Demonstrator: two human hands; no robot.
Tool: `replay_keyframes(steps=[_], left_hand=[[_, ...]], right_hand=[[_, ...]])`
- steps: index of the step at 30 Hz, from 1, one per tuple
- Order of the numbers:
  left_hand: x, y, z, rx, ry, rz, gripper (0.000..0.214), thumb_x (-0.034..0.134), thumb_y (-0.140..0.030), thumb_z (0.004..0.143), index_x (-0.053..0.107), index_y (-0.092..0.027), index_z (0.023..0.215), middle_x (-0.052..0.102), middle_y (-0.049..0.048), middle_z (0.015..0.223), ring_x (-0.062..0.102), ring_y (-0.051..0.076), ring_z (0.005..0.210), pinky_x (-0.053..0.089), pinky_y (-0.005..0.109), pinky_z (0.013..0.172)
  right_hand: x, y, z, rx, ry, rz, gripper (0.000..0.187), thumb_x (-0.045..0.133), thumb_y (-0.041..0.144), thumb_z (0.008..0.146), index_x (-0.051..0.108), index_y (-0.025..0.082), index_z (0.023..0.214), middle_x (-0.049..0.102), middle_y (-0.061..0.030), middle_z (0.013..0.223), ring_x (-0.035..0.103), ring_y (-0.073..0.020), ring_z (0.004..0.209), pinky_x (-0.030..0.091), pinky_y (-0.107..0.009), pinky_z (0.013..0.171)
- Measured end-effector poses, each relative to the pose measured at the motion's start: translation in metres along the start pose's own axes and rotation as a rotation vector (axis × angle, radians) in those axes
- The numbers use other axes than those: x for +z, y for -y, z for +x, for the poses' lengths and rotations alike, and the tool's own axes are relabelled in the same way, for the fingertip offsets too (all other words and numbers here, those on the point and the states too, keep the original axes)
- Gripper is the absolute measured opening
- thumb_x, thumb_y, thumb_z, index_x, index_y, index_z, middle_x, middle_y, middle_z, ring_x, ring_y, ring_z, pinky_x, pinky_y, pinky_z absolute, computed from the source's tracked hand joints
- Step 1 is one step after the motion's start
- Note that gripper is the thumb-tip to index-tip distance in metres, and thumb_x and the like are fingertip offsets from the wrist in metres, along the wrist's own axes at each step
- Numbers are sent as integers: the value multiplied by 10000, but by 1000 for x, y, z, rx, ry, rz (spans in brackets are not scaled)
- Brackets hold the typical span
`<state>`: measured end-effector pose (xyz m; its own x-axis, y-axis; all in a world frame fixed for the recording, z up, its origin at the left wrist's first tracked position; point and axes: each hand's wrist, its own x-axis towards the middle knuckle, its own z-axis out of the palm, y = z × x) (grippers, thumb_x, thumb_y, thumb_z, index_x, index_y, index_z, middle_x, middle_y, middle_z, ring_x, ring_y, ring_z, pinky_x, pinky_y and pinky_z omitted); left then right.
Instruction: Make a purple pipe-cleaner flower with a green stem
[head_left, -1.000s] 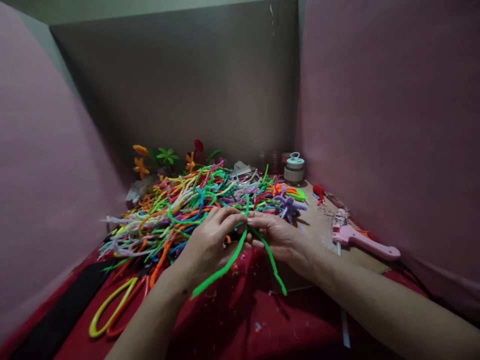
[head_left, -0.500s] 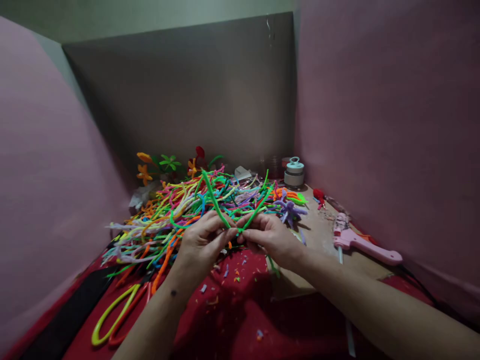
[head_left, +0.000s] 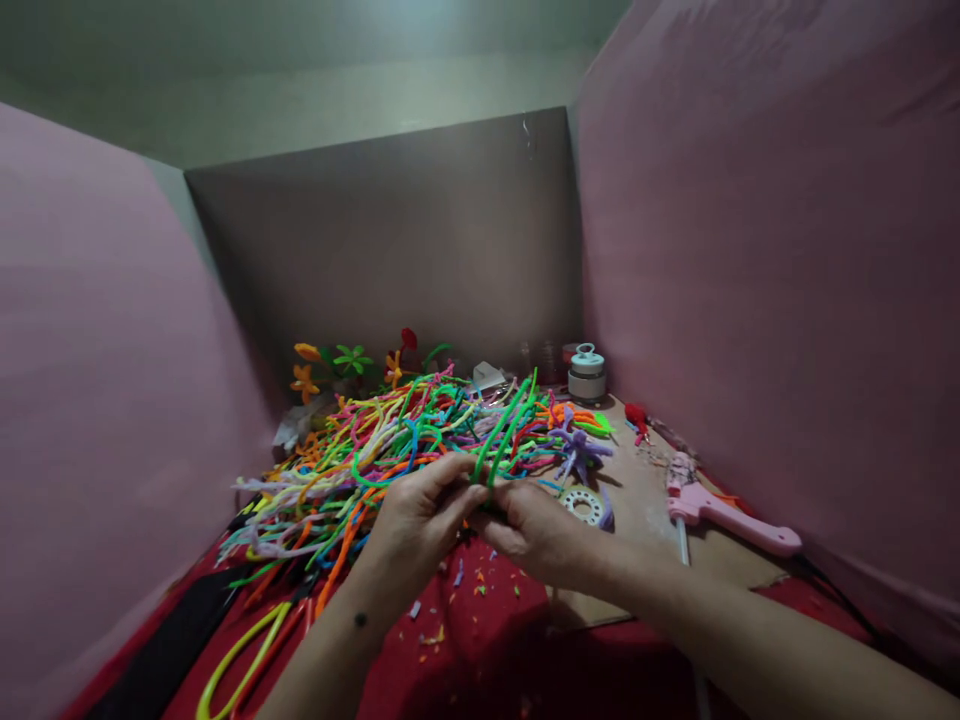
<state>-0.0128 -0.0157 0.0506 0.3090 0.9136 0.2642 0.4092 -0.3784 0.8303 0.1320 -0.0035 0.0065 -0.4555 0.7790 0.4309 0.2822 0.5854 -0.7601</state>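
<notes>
Green pipe cleaners [head_left: 504, 432] rise side by side from between my two hands, their long ends pointing up and slightly right. My left hand [head_left: 431, 510] pinches them near the bottom with thumb and forefinger. Close against it, my right hand [head_left: 521, 520] is closed at the same spot, its fingertips partly hidden. Behind both hands spreads a large heap of many-coloured pipe cleaners [head_left: 375, 440]. A purple pipe-cleaner flower [head_left: 579, 447] lies right of the heap, and a white ring-shaped spool [head_left: 583, 507] rests just beyond my right wrist.
A pink glue gun [head_left: 739, 510] with a clear stick lies on a board at right. Yellow-and-red-handled scissors [head_left: 244, 655] are at front left. Pipe-cleaner flowers [head_left: 352, 358] and a lidded jar [head_left: 586, 373] stand at the back. Coloured scraps dot the red cloth [head_left: 442, 660].
The green pipe cleaners, spread in a V before, now stand nearly parallel and lean right. My hands have drawn closer together. The view has tilted upward, and the white spool has come into sight.
</notes>
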Motion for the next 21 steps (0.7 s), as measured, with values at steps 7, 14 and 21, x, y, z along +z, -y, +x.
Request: replay_keyframes(steps=[7,14,21], left_hand=[[-9,-27,-1,35,121,91,253,574,-286,746,470,-166,550,364,-43,554,373,87,526,309,191,458],[-12,-36,-6,64,80,-17,243,605,-281,739,541,-153,542,422,-25,592,384,84,550,323,190,472],[-14,-24,-4,-59,-67,-667,150,669,-294,701,610,-156,709,509,-51,481,435,56,399,356,172,402]], right_hand=[[1,13,-3,-167,130,-187,213,400,198,846,610,167,866,629,-62,855,537,-163,737,411,-258,660],[-20,33,-4,-34,287,-277,178,460,195,790,544,160,637,526,-12,595,430,-113,548,332,-242,516],[-24,39,-5,159,232,513,360,597,181,693,531,208,1046,480,72,590,360,-48,413,293,-183,395]])
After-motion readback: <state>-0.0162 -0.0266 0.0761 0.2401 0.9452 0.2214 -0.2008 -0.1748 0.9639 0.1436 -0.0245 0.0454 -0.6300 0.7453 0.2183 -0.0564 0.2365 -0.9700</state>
